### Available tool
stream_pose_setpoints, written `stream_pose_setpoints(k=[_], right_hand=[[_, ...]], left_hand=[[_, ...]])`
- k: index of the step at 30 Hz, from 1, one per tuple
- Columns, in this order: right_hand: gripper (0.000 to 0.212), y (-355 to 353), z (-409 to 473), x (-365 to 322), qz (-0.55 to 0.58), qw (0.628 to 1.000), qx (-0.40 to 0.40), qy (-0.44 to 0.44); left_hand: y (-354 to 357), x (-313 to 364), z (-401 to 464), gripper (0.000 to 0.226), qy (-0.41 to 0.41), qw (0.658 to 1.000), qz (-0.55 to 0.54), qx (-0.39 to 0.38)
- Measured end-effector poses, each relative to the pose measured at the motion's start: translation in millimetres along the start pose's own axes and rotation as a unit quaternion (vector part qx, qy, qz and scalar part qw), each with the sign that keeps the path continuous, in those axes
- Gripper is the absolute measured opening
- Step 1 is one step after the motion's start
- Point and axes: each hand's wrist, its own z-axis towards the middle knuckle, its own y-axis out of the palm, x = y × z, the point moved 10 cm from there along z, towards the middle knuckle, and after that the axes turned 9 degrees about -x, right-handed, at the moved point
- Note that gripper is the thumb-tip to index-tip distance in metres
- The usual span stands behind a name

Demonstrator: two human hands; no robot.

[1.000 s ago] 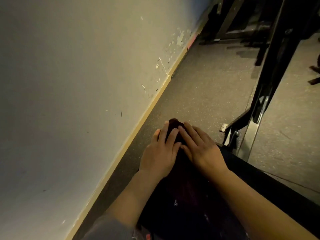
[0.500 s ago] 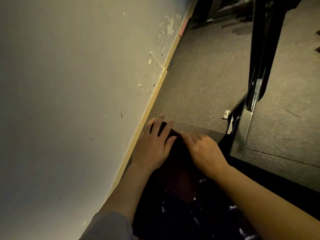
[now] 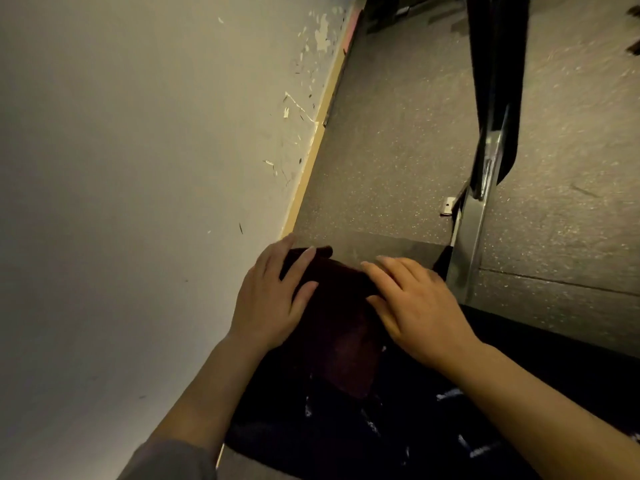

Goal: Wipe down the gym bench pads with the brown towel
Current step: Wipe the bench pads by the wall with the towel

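Towel: dark brown folded cloth towel [image 3: 332, 306] lies on the black padded gym bench [image 3: 519, 358], at its far end, 12 o'clock from the wearer.
Left hand [image 3: 273, 299]: fingers straight, spread, pressing the towel's 9 o'clock side.
Right hand [image 3: 419, 306]: fingers extended, flat on its 3 o'clock side.
Change: hands have slid apart within the last second; towel spread wider, so the wipe likely covers more of the pad.
Surround: speckled grey rubber floor [image 3: 398, 150] beyond.

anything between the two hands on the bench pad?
Head view: only the brown towel. Left hand and right hand both press flat on it, dark cloth filling the gap, over the bench pad.
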Motion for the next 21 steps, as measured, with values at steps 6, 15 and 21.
stream_pose_setpoints(k=[6, 15, 21], right_hand=[[0.051, 34.9, 27.0, -24.5, 0.046, 0.997, -0.052, -0.032], [0.053, 41.2, 9.6, -5.4, 0.028, 0.999, -0.014, 0.03], [0.052, 45.2, -16.9, 28.3, 0.018, 0.996, -0.033, 0.083]], left_hand=[[0.5, 10.3, 7.0, 0.049, 0.016, 0.999, 0.049, 0.005], [5.0, 22.6, 13.4, 0.051, 0.068, 0.99, 0.125, -0.023], [21.2, 68.9, 30.9, 0.052, 0.129, 0.978, 0.156, -0.055]])
